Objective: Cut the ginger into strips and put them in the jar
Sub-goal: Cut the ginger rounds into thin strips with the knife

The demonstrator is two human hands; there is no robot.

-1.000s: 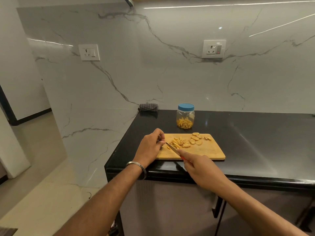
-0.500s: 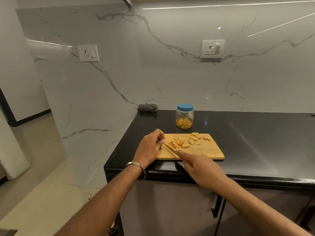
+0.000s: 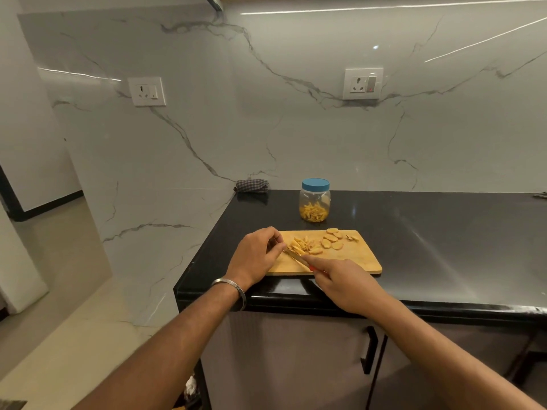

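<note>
A wooden cutting board (image 3: pixel 355 261) lies on the black counter. On it sit a pile of ginger strips (image 3: pixel 303 245) and several round ginger slices (image 3: pixel 331 241). My left hand (image 3: pixel 257 255) is curled at the board's left end, fingertips pinching a ginger piece beside the blade. My right hand (image 3: pixel 346 282) grips a knife (image 3: pixel 296 257) with a red handle, forefinger along its back, blade angled toward the left fingertips. Behind the board stands a clear jar (image 3: pixel 315 202) with a blue lid on, holding ginger strips.
A black counter (image 3: pixel 444 232) runs to the right along a marble wall. A folded checked cloth (image 3: pixel 251 185) lies at the back left corner. The counter's left edge drops to the floor. Cabinet doors with a black handle (image 3: pixel 368 350) sit below.
The knife blade has shifted slightly left across the ginger under my left fingertips. Both hands stay at the board's left end.
</note>
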